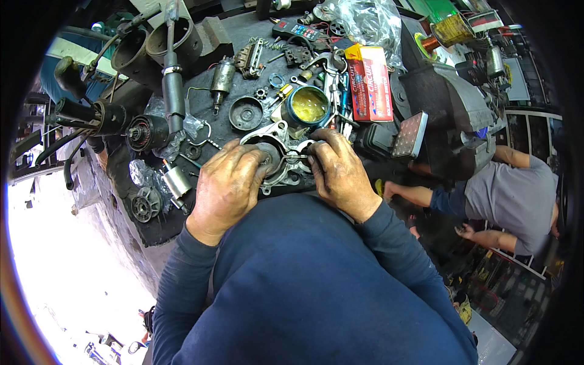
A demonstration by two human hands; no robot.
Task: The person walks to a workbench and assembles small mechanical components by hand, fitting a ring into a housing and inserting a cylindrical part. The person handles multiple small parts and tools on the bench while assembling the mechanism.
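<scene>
A dark blue sweater [316, 286] fills the near part of the view, and both sleeves run up to the near edge of a black workbench [152, 225]. The left hand [228, 182] is laid over the left side of a silver metal housing [277, 159] at that near edge, its fingers curled against the rim of the round opening. The right hand [340, 173] is closed on the housing's right side, and a thin metal clip [297, 157] appears to be pinched at its fingertips, though the part is too small for certainty. Just beyond the housing a blue-rimmed round tub [307, 106] of yellowish grease is seen, with a dark round cap [246, 113] to its left. A red box [370, 82] is lying to the right of the tub. Near the bench's left edge a small cylindrical motor [177, 182] and a black gear-like disc [145, 205] are placed. At the far edge a crumpled clear plastic bag [368, 21] is seen. Off the bench's right side another person in a grey shirt [511, 198] is bent over
</scene>
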